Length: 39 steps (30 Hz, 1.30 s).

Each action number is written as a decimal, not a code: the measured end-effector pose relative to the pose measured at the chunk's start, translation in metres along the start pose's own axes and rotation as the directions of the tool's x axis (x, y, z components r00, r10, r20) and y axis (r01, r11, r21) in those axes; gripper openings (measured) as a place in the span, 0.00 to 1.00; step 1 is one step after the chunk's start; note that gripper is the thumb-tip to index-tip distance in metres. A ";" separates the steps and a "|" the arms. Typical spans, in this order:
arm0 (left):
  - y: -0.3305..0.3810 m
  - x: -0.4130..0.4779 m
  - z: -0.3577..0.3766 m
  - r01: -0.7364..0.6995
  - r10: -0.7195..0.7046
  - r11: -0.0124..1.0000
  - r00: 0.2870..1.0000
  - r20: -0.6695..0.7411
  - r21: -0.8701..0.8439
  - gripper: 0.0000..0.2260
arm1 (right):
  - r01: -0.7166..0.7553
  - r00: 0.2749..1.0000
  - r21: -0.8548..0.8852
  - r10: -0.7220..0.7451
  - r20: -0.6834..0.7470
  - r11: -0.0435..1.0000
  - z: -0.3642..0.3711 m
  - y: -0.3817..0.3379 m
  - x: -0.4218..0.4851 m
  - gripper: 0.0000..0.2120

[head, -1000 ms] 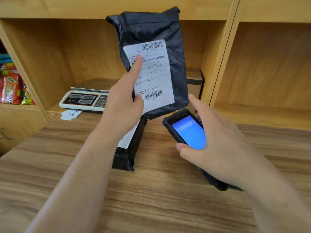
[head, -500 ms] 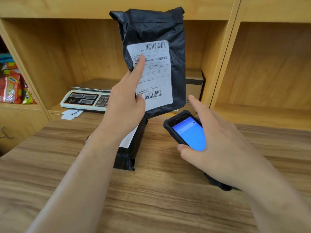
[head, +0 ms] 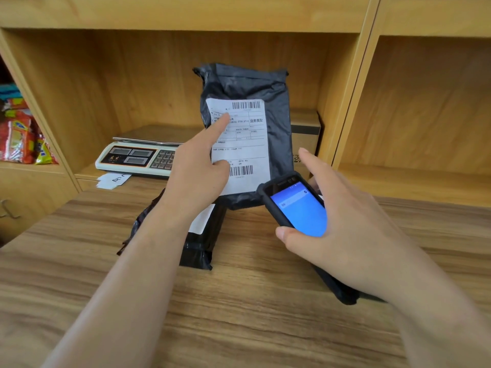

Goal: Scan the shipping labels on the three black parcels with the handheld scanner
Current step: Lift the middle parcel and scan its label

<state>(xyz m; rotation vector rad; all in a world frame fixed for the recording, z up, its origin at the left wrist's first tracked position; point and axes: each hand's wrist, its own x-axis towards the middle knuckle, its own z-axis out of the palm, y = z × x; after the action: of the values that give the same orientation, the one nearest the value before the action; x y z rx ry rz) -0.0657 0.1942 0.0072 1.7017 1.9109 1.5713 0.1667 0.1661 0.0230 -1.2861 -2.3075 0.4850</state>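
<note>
The black parcel (head: 268, 123) stands upright above the far part of the tabletop (head: 239, 314), its white shipping label (head: 243, 144) facing the camera, one barcode along the top edge and another near the bottom. The left hand (head: 196, 179) has its grip on the parcel's left edge, thumb pressed on the label beside the lower barcode and forefinger stretched up across the print. Just right of and below the label, the right hand (head: 342, 227) clasps the handheld scanner (head: 295, 208), its blue screen lit and its top end touching or overlapping the parcel's lower right corner; the forefinger is lifted off it. A second black parcel (head: 196, 245) lies flat on the tabletop under the left wrist, partly hidden. The near tabletop is open wood on both sides of the arms. Behind the parcel, in the shelf (head: 345, 102) bay, a weighing scale (head: 138, 155) sits to the left with paper slips (head: 113, 180) in front, and a cardboard box (head: 305, 136) shows to the right. Snack packets (head: 18, 139) fill the far left bay.
</note>
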 end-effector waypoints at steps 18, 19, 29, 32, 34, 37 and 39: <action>-0.028 0.003 0.020 0.156 -0.187 0.980 0.938 0.291 0.127 0.31 | -0.022 0.994 0.022 0.024 -0.103 1.000 -0.013 0.023 0.005 0.49; -0.031 0.003 0.021 0.161 -0.198 0.977 0.931 0.307 0.141 0.31 | -0.020 0.994 0.024 0.022 -0.105 1.000 -0.013 0.024 0.005 0.49; -0.046 0.001 0.033 0.241 -0.305 0.950 0.849 0.432 0.197 0.30 | -0.062 0.993 0.020 0.063 -0.103 0.998 -0.019 0.032 0.007 0.49; -0.046 0.000 0.036 0.253 -0.333 0.940 0.825 0.457 0.227 0.29 | -0.076 0.989 0.008 0.077 -0.123 0.997 -0.023 0.035 0.006 0.49; -0.044 -0.001 0.038 0.250 -0.337 0.938 0.820 0.462 0.240 0.29 | -0.082 0.986 0.014 0.083 -0.142 0.997 -0.026 0.037 0.005 0.49; -0.043 -0.004 0.041 0.253 -0.339 0.938 0.813 0.473 0.237 0.28 | -0.103 0.979 0.035 0.107 -0.171 0.994 -0.032 0.041 0.005 0.50; -0.043 -0.005 0.041 0.250 -0.345 0.935 0.807 0.479 0.253 0.28 | -0.120 0.974 0.047 0.126 -0.188 0.992 -0.035 0.044 0.005 0.50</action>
<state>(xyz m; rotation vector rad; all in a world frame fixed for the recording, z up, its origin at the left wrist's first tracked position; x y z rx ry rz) -0.0635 0.2220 -0.0457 1.5688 1.9368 0.7420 0.2141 0.1958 0.0317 -1.4003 -2.0625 0.4207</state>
